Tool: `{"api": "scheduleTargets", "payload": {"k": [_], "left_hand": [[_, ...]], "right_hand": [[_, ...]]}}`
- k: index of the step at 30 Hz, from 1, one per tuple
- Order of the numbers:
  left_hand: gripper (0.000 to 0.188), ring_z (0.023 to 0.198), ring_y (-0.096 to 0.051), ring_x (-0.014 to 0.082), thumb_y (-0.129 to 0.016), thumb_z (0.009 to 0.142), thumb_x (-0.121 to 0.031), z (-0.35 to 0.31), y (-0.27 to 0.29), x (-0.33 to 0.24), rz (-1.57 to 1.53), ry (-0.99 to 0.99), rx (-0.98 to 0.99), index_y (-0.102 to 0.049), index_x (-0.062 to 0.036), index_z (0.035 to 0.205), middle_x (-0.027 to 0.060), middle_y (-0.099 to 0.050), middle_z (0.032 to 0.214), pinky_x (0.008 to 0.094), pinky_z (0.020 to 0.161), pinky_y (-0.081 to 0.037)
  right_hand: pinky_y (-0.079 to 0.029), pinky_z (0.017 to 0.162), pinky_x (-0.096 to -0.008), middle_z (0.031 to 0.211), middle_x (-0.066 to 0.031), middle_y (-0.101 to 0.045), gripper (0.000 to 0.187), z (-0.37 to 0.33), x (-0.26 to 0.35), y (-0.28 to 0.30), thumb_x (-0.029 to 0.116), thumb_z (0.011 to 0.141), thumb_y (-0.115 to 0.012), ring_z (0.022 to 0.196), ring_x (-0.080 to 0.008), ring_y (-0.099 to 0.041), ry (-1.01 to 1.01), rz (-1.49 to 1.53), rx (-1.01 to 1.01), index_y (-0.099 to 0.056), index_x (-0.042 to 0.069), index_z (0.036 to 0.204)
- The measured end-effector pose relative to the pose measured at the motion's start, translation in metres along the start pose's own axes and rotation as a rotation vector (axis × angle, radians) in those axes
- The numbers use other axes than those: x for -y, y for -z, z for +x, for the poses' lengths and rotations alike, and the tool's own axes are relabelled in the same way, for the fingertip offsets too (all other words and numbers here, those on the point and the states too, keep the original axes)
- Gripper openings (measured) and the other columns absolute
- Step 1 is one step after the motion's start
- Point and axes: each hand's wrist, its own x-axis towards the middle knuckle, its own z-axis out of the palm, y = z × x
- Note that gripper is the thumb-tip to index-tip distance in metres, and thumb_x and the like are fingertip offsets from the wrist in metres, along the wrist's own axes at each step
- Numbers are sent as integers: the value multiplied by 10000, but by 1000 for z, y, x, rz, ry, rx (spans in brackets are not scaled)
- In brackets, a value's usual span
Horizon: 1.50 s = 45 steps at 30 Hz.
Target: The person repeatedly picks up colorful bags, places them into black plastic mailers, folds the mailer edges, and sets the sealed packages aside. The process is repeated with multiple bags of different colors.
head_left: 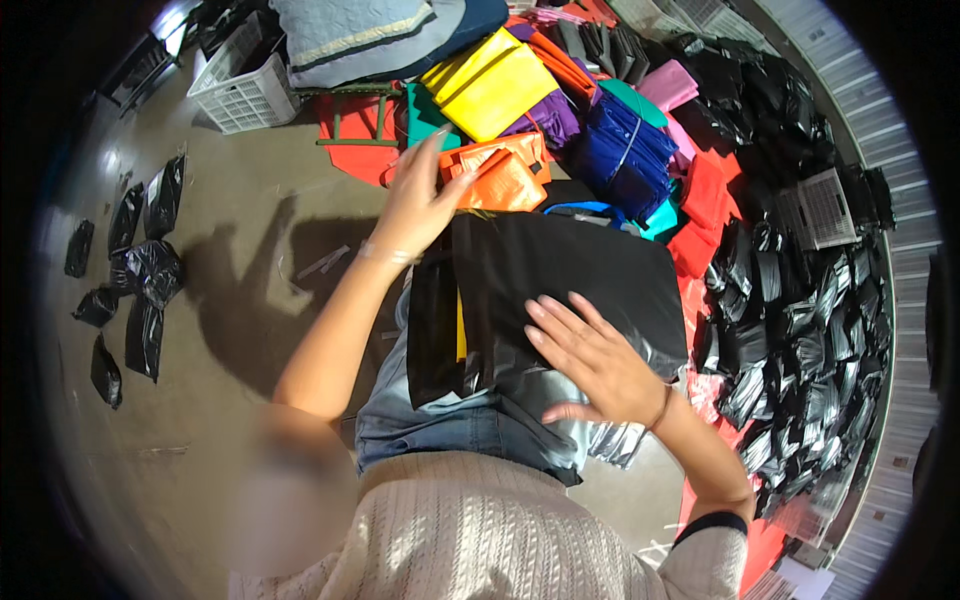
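Across my lap lies a flat black plastic bag (pixel 590 265). A strip of yellow material (pixel 461 330) shows through a gap near its left side. My right hand (pixel 600 368) rests flat on the bag's lower right part, fingers stretched out. Raised beyond the bag's upper left corner is my left hand (pixel 415 195), its thumb and fingers apart and nothing visible in them. Its thumb reaches in front of an orange folded plastic packet (pixel 515 175), though whether they touch I cannot tell. What fills the bag is mostly hidden.
Ahead are yellow folded packets (pixel 500 85) and a tied blue bundle (pixel 620 150). Many black plastic packages (pixel 790 330) are heaped at the right around a grey crate (pixel 820 210). A white basket (pixel 245 95) stands far left; several black packages (pixel 150 270) lie on the left floor.
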Motion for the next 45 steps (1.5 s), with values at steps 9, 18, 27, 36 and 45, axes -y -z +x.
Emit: {"api": "scheduleTargets", "payload": {"k": [9,18,27,36,45], "left_hand": [[488,921,-641,246,-644,956,-351,-167,-9,50,-320,692,167,-580,90,1156,203,-677,1030,337,817,-497],[354,827,-611,166,-578,1005,-289,-184,-25,68,-437,605,112,-643,50,1080,79,-675,901,300,723,-475],[277,796,-485,18,-548,1034,-260,-186,-51,61,-1177,775,-13,-641,1,1038,-69,-574,863,194,709,-410],[239,771,-450,16,-531,1038,-214,-177,-56,35,-1223,618,8,-647,-4,1036,-68,-562,872,191,677,-372],[239,703,-457,87,-541,1015,-163,-167,-56,19,-917,421,87,-593,17,865,10,-543,754,260,620,-386]], "right_hand": [[-128,1144,-688,1587,-112,-292,873,77,-39,-23,487,700,-767,1473,-406,-221,155,-152,203,-434,245,1470],[-123,1165,-663,1447,-129,-463,713,101,-63,-37,575,721,-725,1443,-428,-267,289,-87,320,-591,155,1282],[-288,1115,-547,1009,-79,-631,445,137,-91,-61,551,831,-624,1043,-313,-540,394,-14,403,-675,140,995],[-386,978,-391,977,-78,-593,231,137,-96,-78,207,842,-627,1042,-245,-550,236,-8,405,-590,41,998],[-271,1170,-531,1319,-221,-476,534,126,-82,-87,68,653,-665,1289,-391,-442,117,44,31,-517,4,1162]]}}
